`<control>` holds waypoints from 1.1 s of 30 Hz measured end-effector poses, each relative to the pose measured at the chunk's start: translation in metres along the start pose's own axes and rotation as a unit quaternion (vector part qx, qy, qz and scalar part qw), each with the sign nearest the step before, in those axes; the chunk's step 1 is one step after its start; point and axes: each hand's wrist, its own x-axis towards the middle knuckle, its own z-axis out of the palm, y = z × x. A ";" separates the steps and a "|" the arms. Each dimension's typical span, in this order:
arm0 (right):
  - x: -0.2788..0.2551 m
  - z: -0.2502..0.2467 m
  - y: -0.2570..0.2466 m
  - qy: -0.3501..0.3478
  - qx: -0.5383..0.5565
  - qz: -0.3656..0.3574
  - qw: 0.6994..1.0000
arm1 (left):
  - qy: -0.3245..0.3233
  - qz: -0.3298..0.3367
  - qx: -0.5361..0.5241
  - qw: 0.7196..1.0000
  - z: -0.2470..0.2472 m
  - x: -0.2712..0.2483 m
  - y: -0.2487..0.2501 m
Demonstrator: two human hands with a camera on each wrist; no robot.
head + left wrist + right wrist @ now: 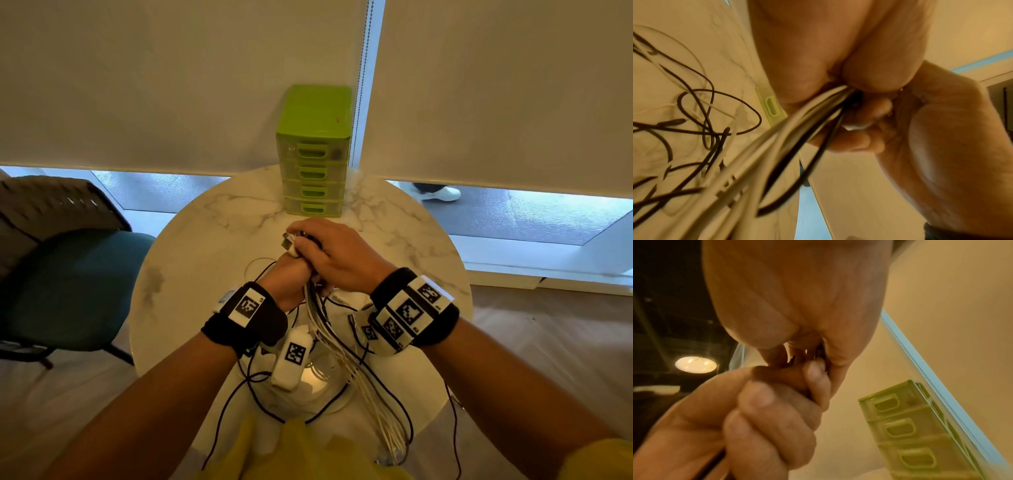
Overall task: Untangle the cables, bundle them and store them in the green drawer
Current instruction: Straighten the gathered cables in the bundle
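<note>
Cables gathered in both fists above the marble table (191,219).

The green drawer unit (313,150) stands shut at twelve o'clock, probably awaiting the finished bundle. The left hand (289,282) clenches the cables (346,356), whose strands trail toward six o'clock; the right hand (329,253), just above at twelve, grips their plug ends, seemingly evening them up.

The drawer unit (314,150) stands at the worktop's (191,240) far edge. Both hands meet before it, over cables (346,359) trailing toward the near edge. A chair (65,274) stands left.
</note>
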 end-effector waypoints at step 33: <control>-0.013 -0.020 0.021 0.028 0.284 0.126 0.950 | -0.069 -0.101 0.035 0.992 -0.031 0.002 0.005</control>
